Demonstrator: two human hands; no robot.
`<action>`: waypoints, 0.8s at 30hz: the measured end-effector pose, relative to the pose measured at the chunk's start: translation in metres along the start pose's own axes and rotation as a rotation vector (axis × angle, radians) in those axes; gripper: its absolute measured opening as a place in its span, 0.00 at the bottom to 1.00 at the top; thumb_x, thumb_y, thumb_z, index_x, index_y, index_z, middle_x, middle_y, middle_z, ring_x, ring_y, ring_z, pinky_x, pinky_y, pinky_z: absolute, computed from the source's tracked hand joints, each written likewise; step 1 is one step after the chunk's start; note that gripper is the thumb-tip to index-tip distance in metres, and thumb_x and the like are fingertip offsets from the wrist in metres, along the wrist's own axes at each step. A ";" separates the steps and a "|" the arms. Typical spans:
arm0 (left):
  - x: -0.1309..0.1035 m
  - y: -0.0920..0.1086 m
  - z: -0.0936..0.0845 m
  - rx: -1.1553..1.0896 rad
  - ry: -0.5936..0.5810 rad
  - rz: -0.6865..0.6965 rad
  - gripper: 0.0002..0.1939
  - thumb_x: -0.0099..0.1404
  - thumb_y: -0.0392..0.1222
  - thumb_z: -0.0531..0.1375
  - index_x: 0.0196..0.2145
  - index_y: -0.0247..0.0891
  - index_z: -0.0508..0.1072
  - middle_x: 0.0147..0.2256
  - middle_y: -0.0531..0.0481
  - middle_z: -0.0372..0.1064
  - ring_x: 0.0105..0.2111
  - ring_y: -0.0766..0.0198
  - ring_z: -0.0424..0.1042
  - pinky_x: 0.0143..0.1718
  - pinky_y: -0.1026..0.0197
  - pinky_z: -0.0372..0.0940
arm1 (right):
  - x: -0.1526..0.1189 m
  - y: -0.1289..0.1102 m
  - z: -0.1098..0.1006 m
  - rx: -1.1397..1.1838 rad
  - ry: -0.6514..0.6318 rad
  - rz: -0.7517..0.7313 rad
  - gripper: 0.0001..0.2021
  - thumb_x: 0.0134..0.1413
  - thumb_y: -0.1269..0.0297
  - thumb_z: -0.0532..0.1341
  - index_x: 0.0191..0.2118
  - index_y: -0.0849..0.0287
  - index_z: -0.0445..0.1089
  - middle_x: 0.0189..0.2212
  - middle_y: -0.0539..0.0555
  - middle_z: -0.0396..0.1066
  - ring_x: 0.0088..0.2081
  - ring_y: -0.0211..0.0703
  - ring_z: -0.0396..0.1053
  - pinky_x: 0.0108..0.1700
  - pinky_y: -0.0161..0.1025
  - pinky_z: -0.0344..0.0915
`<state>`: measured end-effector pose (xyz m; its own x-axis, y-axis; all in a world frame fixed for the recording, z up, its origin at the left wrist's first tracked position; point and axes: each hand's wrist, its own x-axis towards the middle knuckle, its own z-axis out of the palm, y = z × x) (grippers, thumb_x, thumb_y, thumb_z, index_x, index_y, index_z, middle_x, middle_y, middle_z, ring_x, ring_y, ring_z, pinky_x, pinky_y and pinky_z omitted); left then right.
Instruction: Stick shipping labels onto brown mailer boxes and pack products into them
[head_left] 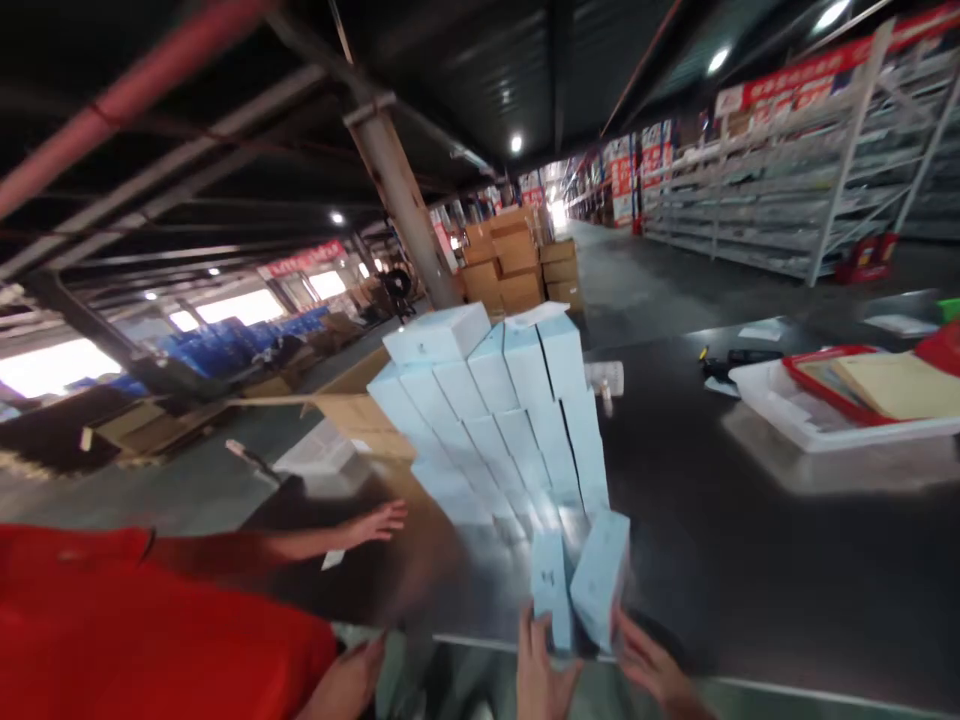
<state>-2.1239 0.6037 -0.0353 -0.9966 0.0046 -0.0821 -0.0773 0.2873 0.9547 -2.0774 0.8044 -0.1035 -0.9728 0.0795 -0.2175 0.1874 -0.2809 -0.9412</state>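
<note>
On the table (pixel 750 550), between the stack (pixel 495 420) and the tray (pixel 795 430), there is wide room where my right hand (pixel 654 662) could pass. Straight ahead, the stack is like a wall, with two boxes (pixel 551 590) in front of it. At left, another person's hand (pixel 379 522) narrows the way near the stack.

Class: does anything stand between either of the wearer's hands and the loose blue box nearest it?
Nothing visible does. The left hand is at the near end of the left box, the right hand beside the right box; blur hides exact contact.
</note>
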 end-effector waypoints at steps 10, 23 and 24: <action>-0.003 0.028 0.041 0.640 -0.137 0.085 0.42 0.57 0.46 0.68 0.64 0.33 0.56 0.64 0.26 0.51 0.61 0.39 0.61 0.56 0.43 0.64 | 0.004 -0.081 -0.010 -0.345 0.139 -0.036 0.49 0.49 0.51 0.64 0.72 0.58 0.40 0.71 0.60 0.39 0.71 0.57 0.40 0.68 0.56 0.48; 0.029 0.159 -0.146 0.415 0.898 0.592 0.41 0.57 0.48 0.68 0.63 0.36 0.58 0.62 0.38 0.57 0.63 0.49 0.57 0.65 0.49 0.53 | 0.051 -0.063 0.052 -0.727 -0.303 -0.159 0.43 0.47 0.56 0.68 0.68 0.56 0.54 0.72 0.61 0.26 0.69 0.64 0.44 0.66 0.53 0.54; 0.051 0.177 -0.163 0.436 0.944 0.657 0.41 0.57 0.48 0.68 0.63 0.35 0.58 0.62 0.38 0.57 0.64 0.51 0.56 0.66 0.51 0.51 | 0.052 -0.061 0.053 -0.746 -0.318 -0.153 0.47 0.43 0.56 0.70 0.69 0.55 0.53 0.72 0.62 0.25 0.69 0.66 0.44 0.65 0.55 0.54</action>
<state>-2.1934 0.4987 0.1759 -0.4858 -0.3733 0.7903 0.2821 0.7888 0.5460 -2.1470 0.7752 -0.0433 -0.9660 -0.2404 -0.0950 -0.0178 0.4288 -0.9032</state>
